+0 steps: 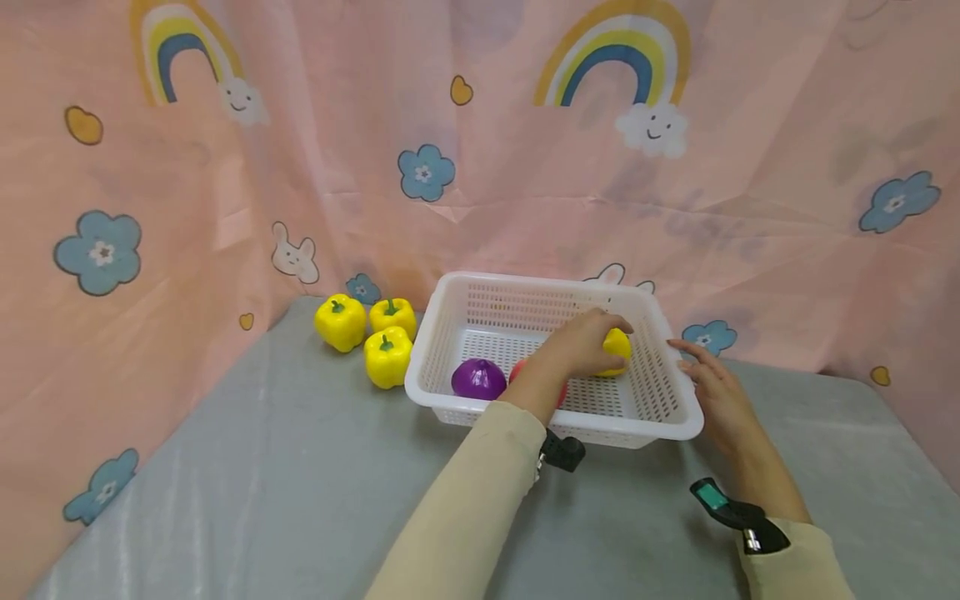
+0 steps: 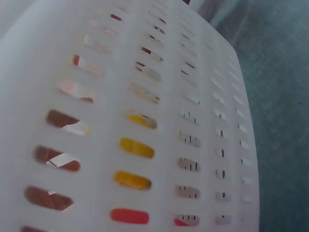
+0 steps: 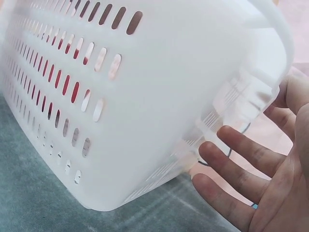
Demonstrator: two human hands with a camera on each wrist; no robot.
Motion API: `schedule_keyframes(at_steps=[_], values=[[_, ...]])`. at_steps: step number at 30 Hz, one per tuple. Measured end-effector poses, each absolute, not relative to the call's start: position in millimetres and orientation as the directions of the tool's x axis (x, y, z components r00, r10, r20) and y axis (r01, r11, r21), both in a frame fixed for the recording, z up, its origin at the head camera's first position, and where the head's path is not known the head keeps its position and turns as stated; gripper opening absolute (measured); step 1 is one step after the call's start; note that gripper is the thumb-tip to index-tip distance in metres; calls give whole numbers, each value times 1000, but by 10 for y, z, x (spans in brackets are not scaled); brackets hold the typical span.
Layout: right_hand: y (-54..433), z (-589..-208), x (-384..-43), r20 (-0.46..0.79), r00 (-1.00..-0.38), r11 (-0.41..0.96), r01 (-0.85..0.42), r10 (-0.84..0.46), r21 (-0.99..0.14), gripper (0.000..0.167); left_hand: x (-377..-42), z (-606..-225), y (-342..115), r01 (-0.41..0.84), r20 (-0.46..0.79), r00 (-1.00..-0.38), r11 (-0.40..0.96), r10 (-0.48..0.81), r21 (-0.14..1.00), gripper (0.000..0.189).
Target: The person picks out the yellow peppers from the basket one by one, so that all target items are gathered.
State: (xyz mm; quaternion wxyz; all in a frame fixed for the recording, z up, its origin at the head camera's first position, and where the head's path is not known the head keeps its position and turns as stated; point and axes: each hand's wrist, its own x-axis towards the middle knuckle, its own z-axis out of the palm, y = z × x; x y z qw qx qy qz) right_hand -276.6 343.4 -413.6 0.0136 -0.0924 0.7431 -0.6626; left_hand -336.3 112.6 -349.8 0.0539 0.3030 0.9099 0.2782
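Inside the white plastic basket (image 1: 480, 406), my left hand (image 1: 581, 346) has its fingers and thumb around a yellow bell pepper (image 1: 617, 350), mostly covered by the hand. A purple onion-like vegetable (image 1: 478, 379) lies at the basket's near left. Beside it is a red item (image 1: 561, 392), largely hidden by my left wrist. My right hand (image 1: 722, 400) touches the basket's right rim with fingertips; its lower fingers (image 3: 241, 169) are nearly straight in the right wrist view. Through slots of the basket wall (image 2: 164, 106), yellow and red show in the left wrist view.
Three yellow bell peppers (image 1: 387, 357) stand together on the grey tabletop (image 1: 247, 467), just left of the basket. A pink patterned curtain (image 1: 510, 233) hangs close behind the basket.
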Motion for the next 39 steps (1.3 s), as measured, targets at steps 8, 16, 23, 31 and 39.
schedule_keyframes(at_steps=[8, 16, 23, 31, 39], values=[[3435, -4122, -2753, 96, -985, 116, -114, -145, -987, 39, -3367, -3540, 1144, 509, 15, -803, 673, 596, 537, 60], [3448, -4109, -2758, 90, -986, 113, -107, -142, -988, 40, -3368, -3547, 1156, 489, -11, -818, 704, 575, 515, 63], [3442, -4127, -2762, 96, -985, 97, -110, -147, -989, 41, -3317, -3532, 1139, 498, -20, -827, 749, 562, 438, 60], [3429, -4128, -2770, 106, -985, 83, -118, -138, -990, 39, -3276, -3554, 1114, 474, -27, -846, 774, 532, 420, 65], [3432, -4127, -2778, 98, -984, 62, -108, -149, -992, 38, -3287, -3555, 1136, 472, -33, -843, 768, 537, 432, 50]])
